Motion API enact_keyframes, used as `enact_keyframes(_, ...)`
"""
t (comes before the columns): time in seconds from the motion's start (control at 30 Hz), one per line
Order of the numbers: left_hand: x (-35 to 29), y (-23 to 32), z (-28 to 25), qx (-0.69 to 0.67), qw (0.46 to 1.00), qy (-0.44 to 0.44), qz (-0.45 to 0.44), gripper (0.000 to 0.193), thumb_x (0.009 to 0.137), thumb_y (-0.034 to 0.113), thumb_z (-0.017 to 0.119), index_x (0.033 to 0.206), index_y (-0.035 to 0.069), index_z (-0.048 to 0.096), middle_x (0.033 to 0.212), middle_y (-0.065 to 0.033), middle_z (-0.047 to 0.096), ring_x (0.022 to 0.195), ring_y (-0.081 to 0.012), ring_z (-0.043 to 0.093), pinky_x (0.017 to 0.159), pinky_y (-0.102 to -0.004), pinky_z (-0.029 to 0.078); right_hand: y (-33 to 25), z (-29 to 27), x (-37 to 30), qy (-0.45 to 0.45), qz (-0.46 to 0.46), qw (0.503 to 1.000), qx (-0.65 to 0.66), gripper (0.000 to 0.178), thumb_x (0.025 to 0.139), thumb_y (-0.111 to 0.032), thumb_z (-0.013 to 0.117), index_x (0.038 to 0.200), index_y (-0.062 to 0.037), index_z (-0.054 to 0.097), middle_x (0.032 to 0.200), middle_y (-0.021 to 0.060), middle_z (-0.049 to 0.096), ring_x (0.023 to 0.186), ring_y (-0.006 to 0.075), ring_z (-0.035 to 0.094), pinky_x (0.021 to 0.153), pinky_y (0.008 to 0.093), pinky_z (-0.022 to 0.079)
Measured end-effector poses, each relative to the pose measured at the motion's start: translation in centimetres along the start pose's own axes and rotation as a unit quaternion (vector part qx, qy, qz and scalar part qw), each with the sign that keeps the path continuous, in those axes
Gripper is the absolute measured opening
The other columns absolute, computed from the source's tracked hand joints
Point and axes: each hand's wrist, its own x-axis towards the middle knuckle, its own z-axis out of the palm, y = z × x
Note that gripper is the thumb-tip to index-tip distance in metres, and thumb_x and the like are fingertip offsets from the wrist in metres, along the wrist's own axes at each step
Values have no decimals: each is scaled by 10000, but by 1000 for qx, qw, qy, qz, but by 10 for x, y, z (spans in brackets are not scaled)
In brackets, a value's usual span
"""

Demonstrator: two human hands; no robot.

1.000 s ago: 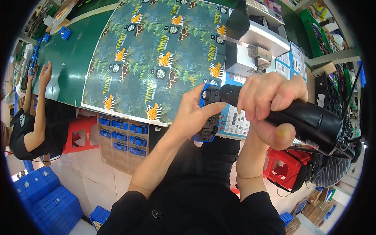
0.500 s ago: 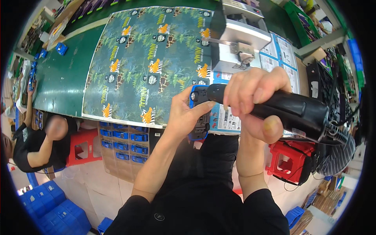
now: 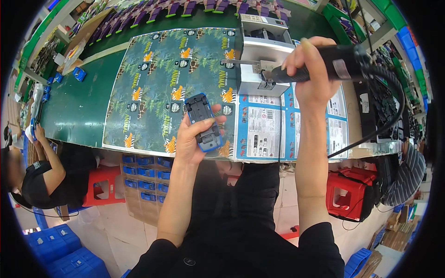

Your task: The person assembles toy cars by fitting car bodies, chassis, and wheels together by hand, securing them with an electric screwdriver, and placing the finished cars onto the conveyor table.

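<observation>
Bright, even indoor light, soft shadows; strong fisheye bending and dark vignette at edges.

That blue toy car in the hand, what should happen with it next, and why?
Probably bring the black electric screwdriver in the right hand back down to the blue toy car: the left hand holds it underside up, and the tool is lifted clear of it.

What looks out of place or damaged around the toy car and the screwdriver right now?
Nothing stands out. The left hand holds the blue toy car underside up, the right hand grips the black electric screwdriver, and the printed sheets lie flat.
</observation>
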Motion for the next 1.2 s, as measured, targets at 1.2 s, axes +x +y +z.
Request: enact_keyframes(1.2, 11, -1, 10, 38, 997, 61, 8, 538, 739, -87, 681, 1220, 52, 484, 1043, -107, 633, 839, -219, 682, 707, -362, 577, -13, 53, -97, -92, 227, 936, 251, 281, 708, -46, 764, 849, -10, 524, 685, 85, 583, 534, 143, 542, 542, 265, 464)
